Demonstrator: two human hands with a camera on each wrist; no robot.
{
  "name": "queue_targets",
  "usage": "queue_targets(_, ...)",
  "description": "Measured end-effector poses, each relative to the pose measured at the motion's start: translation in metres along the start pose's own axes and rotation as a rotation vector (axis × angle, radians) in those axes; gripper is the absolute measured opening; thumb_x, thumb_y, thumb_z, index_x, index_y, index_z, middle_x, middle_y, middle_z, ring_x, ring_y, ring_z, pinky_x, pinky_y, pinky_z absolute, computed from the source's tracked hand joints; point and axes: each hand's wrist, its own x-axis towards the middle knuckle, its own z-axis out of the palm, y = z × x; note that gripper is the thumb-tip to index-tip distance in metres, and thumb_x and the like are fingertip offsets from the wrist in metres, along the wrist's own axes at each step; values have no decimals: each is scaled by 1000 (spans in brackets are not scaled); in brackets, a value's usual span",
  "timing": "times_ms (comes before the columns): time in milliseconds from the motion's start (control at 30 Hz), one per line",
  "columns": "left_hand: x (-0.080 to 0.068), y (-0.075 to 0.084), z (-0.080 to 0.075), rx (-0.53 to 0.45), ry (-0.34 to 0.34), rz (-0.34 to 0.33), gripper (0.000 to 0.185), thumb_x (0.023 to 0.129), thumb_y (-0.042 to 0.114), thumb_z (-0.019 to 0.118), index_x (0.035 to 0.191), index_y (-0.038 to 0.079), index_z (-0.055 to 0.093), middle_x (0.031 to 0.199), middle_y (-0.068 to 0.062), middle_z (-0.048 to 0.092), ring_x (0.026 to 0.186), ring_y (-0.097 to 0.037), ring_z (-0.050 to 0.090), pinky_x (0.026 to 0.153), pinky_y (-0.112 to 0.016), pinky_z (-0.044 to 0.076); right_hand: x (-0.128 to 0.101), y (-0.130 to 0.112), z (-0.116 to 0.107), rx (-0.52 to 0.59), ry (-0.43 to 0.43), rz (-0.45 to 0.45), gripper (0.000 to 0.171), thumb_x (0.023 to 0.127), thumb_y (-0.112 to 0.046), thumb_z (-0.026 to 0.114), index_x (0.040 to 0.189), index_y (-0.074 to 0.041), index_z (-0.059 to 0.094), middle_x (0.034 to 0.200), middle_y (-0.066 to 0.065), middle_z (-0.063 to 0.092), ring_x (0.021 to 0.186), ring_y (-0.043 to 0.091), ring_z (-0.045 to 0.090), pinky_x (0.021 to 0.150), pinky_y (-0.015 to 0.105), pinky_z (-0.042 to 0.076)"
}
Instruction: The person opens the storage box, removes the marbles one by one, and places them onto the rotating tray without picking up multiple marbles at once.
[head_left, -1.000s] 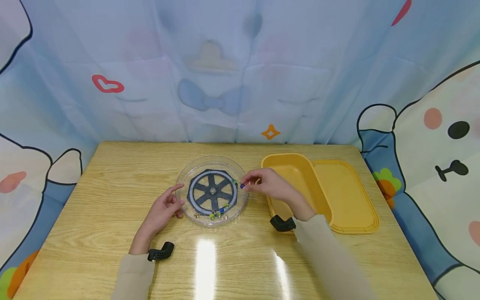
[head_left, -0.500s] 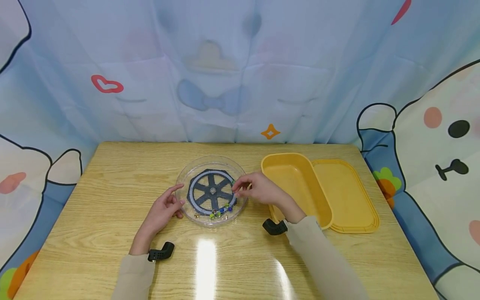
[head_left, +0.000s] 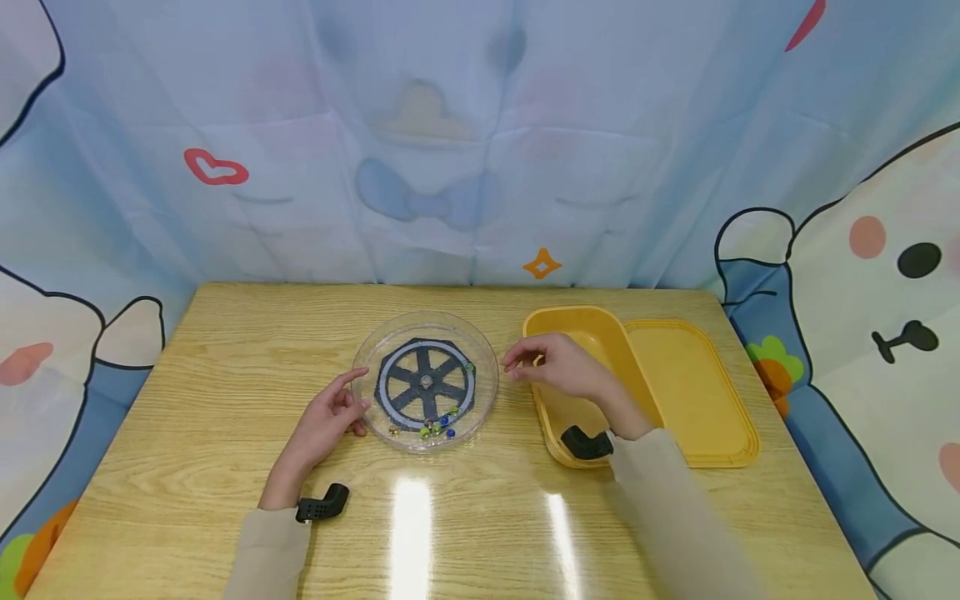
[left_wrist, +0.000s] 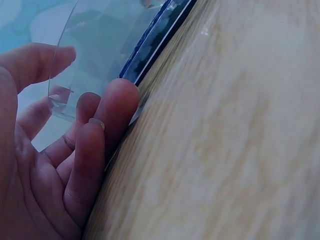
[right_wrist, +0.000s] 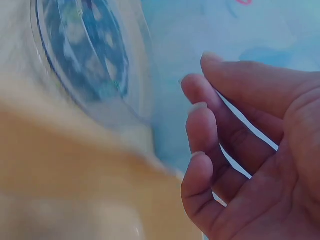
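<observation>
Resting curled fingertips (left_wrist: 117, 102) against the clear dish (head_left: 425, 381) at its nine o'clock rim, the left hand (head_left: 324, 421) steadies it. The right hand (head_left: 558, 369), fingers (right_wrist: 200, 125) loosely bent and holding nothing, hovers at three o'clock between dish and yellow tray (head_left: 592, 333). Small beads (head_left: 438, 427) lie at the dish's six o'clock.

The dish (head_left: 425, 382) lies left of the tub (head_left: 592, 387).

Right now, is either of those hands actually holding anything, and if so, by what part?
The right hand holds nothing; its fingers hang loosely curled between the clear dish and the yellow tub. The left hand only rests its fingers against the dish's near-left rim, without gripping it.
</observation>
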Motion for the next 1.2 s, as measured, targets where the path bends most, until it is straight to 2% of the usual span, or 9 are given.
queue_targets(200, 0, 1, 0, 2, 1, -6, 52, 100, 13, 63, 148, 12, 46, 83, -13, 50, 66, -27, 66, 65, -35, 59, -18, 18, -27, 59, 33, 51, 12, 91, -8, 74, 101, -2, 74, 94, 5, 70, 82, 23, 60, 67, 28, 50)
queue_targets(367, -1, 2, 1, -7, -4, -9, 52, 100, 15, 63, 149, 12, 45, 83, -13, 50, 67, -28, 66, 66, -36, 59, -27, 34, -40, 84, -3, 99, 13, 89, -6, 75, 100, 1, 72, 93, 9, 70, 79, 23, 59, 64, 27, 49)
queue_targets(567, -1, 2, 0, -3, 0, -9, 53, 99, 16, 64, 149, 13, 45, 84, -13, 50, 67, -29, 66, 66, -36, 59, -30, 48, -43, 119, -155, 94, 16, 86, -2, 76, 100, 5, 72, 93, 16, 71, 79, 22, 62, 70, 29, 55)
queue_targets(700, -1, 3, 0, 11, -2, -7, 53, 99, 17, 64, 148, 12, 46, 84, -13, 50, 67, -28, 66, 66, -35, 58, -29, 53, -39, 87, -252, 94, 13, 84, 0, 78, 96, 2, 73, 88, 11, 70, 78, 21, 62, 72, 28, 55)
queue_targets(933, -9, 33, 2, 27, -19, -17, 52, 100, 7, 60, 149, 4, 43, 82, -14, 52, 70, -36, 66, 67, -39, 59, -26, 61, -31, 27, -462, 117, 15, 79, -4, 83, 92, -4, 75, 86, 7, 70, 77, 17, 60, 71, 25, 51)
queue_targets(1067, -8, 33, 2, 30, -23, -19, 52, 100, 6, 59, 149, 2, 42, 82, -14, 51, 69, -35, 66, 67, -39, 59, -26, 59, -27, -20, -534, 148, 20, 76, -8, 86, 92, -6, 75, 90, 6, 68, 78, 15, 51, 69, 23, 45)
queue_targets(1200, -4, 17, 0, 23, -18, -16, 53, 100, 7, 60, 150, 4, 41, 82, -12, 50, 68, -35, 66, 66, -38, 59, -23, 56, -20, -82, -581, 129, 23, 73, -10, 88, 88, -6, 71, 86, 2, 62, 74, 11, 48, 66, 22, 41)
